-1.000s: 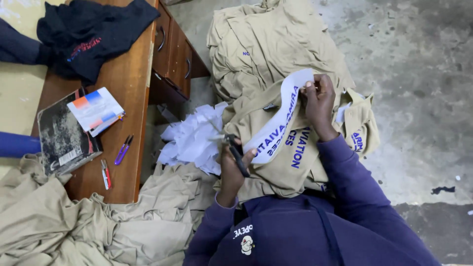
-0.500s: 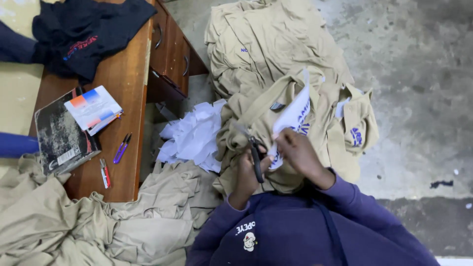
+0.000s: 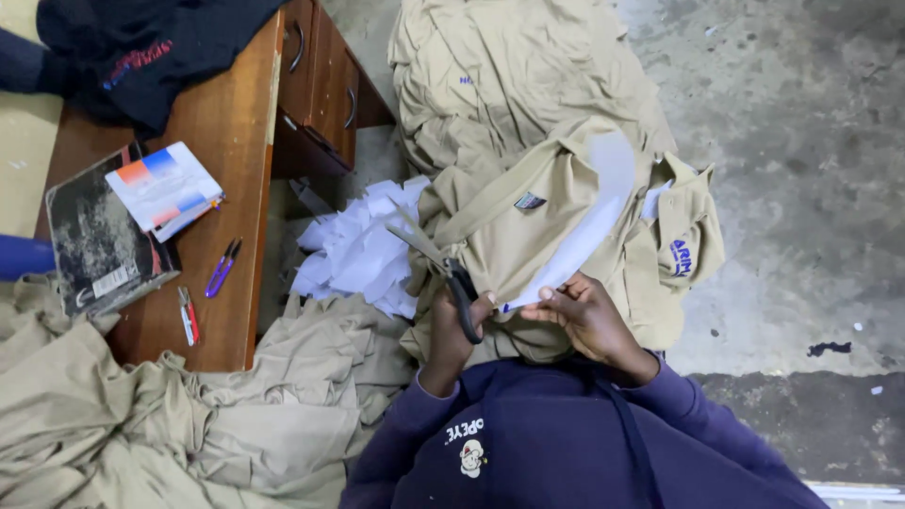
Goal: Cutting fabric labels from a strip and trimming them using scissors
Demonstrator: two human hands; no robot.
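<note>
Strip: white paper strip [image 3: 586,236], lying up across the tan shirt [image 3: 566,217] on the lap, lower end by the hands.
Right hand [image 3: 586,319]: pinching the strip's lower end; best kept taut.
Left hand [image 3: 452,325]: closed round scissors [image 3: 443,273], blades parted, tips toward the desk.
Cut: probably close along the strip's edge, clear of cloth.
Scraps: white paper heap [image 3: 358,254] off the surface's right edge.
Surface: book [image 3: 99,240], purple clippers [image 3: 222,268] near front edge.

We saw a wooden desk [image 3: 236,170] carrying a dark garment [image 3: 141,47], a book [image 3: 94,236] and purple snips [image 3: 223,268]; khaki shirts [image 3: 518,75] and white scraps [image 3: 353,254] covered the concrete floor [image 3: 801,141].
</note>
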